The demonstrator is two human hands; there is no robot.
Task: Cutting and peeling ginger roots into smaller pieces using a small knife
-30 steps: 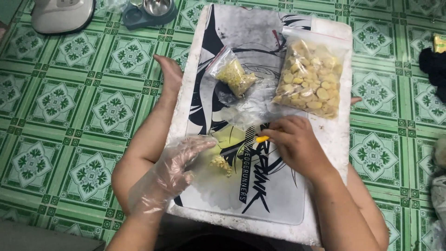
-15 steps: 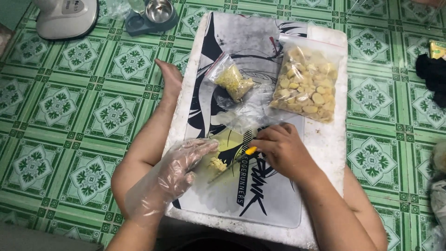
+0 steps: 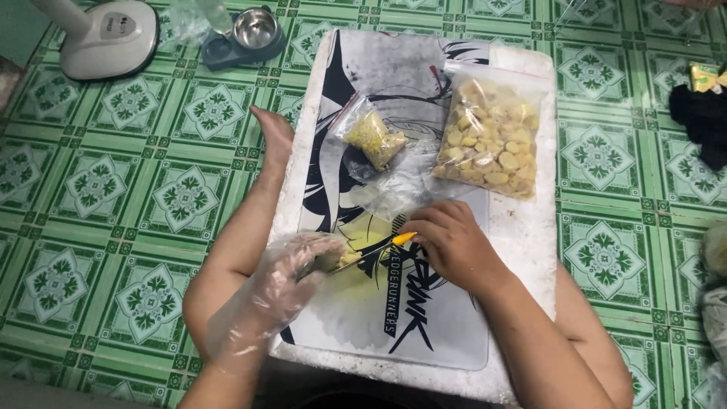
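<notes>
My left hand [image 3: 291, 274], in a clear plastic glove, holds a small yellow piece of food [image 3: 344, 257] down on the printed white board [image 3: 522, 242]. My right hand [image 3: 454, 242] grips a knife with a yellow handle [image 3: 404, 238]; its blade lies against the piece by my left fingers. Beyond my hands lie a small clear bag of yellow bits [image 3: 371, 136] and a large clear bag of pale yellow chunks [image 3: 492, 144]. Crumpled clear plastic [image 3: 394, 189] sits between the bags and my hands.
The board rests over my legs on a green patterned tile floor [image 3: 113, 197]. A foot [image 3: 274, 136] lies at the board's left edge. A white fan base [image 3: 106, 38] and a metal pet bowl [image 3: 254, 30] stand at the top left. Dark cloth [image 3: 704, 121] lies at the right.
The view has shifted a little. Both hands stay at the same spot on the board, the knife still against the yellow piece.
</notes>
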